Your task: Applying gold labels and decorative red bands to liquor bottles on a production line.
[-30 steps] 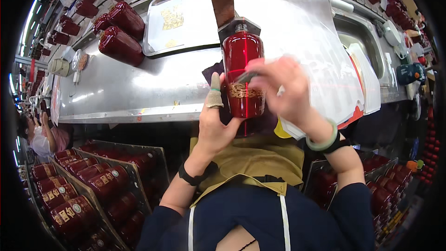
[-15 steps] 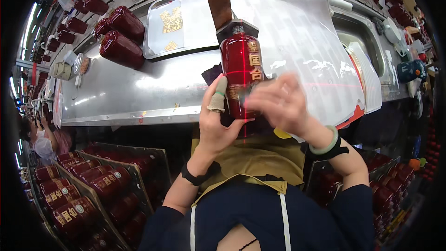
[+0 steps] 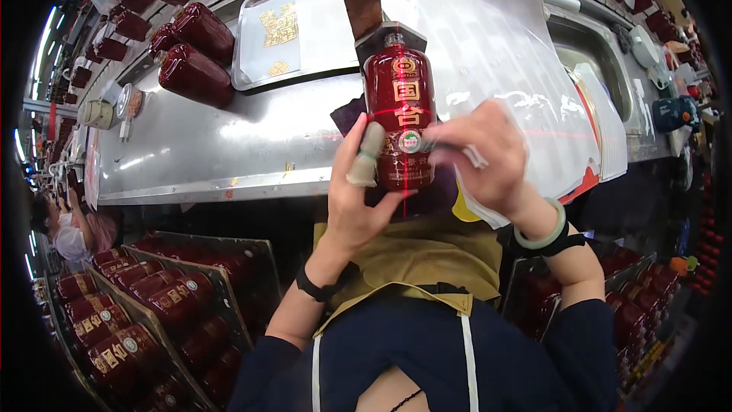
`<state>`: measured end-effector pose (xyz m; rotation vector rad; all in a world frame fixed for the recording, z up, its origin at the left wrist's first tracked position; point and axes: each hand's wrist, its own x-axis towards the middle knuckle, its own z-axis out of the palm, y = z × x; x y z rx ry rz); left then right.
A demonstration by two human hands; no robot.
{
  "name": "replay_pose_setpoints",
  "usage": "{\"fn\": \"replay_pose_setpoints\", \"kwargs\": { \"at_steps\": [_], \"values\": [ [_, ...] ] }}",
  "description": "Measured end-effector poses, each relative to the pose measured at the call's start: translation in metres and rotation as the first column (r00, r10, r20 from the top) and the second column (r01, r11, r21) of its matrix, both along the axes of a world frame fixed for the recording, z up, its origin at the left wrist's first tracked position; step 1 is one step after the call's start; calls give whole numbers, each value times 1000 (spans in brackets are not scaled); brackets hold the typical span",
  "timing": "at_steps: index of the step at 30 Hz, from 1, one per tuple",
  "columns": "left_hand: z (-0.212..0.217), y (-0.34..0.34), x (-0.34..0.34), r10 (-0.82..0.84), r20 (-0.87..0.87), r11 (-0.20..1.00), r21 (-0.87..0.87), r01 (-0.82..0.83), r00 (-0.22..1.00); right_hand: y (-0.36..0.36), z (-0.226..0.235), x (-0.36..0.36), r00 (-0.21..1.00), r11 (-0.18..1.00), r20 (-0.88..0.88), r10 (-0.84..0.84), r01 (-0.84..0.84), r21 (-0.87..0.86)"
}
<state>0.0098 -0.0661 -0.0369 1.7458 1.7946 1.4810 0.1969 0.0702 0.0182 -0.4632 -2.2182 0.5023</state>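
Note:
A glossy dark-red bottle with gold characters and a small round green-and-white label lies with its neck away from me, against a dark angular holder. My left hand steadies its lower left side, thumb at the base; a cloth finger cover wraps one finger. Over the bottle's lower right side, my right hand has its fingers bent together near the round label. Motion blurs it; something small and dark with a pale edge shows at its fingers. Red laser lines cross the bottle.
Three red bottles lie at the left, beside a metal tray with gold stickers. White sheets cover the right side, before a sink. Racks of bottles stand below left. Another person sits far left.
The bottle has turned, so its gold characters face up and the round label shows. My right hand has shifted right and slightly nearer me. My left hand stays at the bottle.

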Motion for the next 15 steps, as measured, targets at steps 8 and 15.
{"fn": "replay_pose_setpoints", "kwargs": {
  "at_steps": [8, 15],
  "values": [
    [-7, 1, 5, 101, -217, 981, 185, -60, 971, 1, -30, 19, 999, 990, -37, -29, 34, 134],
    [-16, -1, 9, 107, -116, 972, 220, -80, 987, -21, -17, 19, 999, 981, 4, 52, -52, 185]
  ]
}}
